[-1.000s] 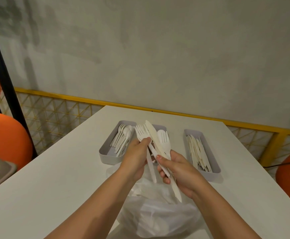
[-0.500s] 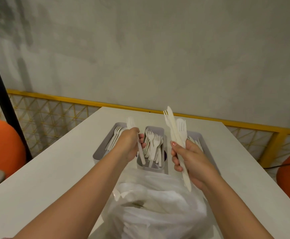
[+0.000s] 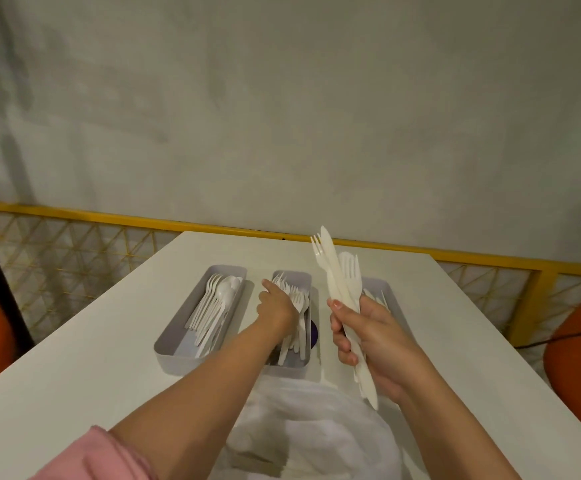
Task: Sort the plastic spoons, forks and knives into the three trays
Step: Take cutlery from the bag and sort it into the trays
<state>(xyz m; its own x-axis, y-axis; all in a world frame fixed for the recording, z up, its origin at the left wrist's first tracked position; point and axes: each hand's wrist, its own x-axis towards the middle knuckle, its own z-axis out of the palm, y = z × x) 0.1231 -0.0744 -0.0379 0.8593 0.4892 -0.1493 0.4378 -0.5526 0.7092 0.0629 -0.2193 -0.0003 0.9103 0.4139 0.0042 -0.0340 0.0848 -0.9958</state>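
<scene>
Three grey trays stand side by side on the white table (image 3: 74, 375). The left tray (image 3: 164, 344) holds spoons (image 3: 213, 306), the middle tray (image 3: 292, 274) holds forks (image 3: 301, 301), and the right tray (image 3: 384, 285) holds knives (image 3: 374, 295), mostly hidden behind my right hand. My left hand (image 3: 277, 308) reaches down into the middle tray and rests on the forks, one finger stretched forward. My right hand (image 3: 375, 337) grips an upright bundle of white cutlery (image 3: 337, 278), with a knife and forks showing, just right of the middle tray.
A white plastic bag (image 3: 316, 427) lies on the table in front of the trays, between my forearms. A yellow railing (image 3: 109, 218) runs behind the table's far edge. Orange round seats (image 3: 580, 351) stand at the right and far left.
My left hand has carried its fork away from the bundle and down into the middle tray. My right hand has lifted the remaining bundle slightly and moved it right.
</scene>
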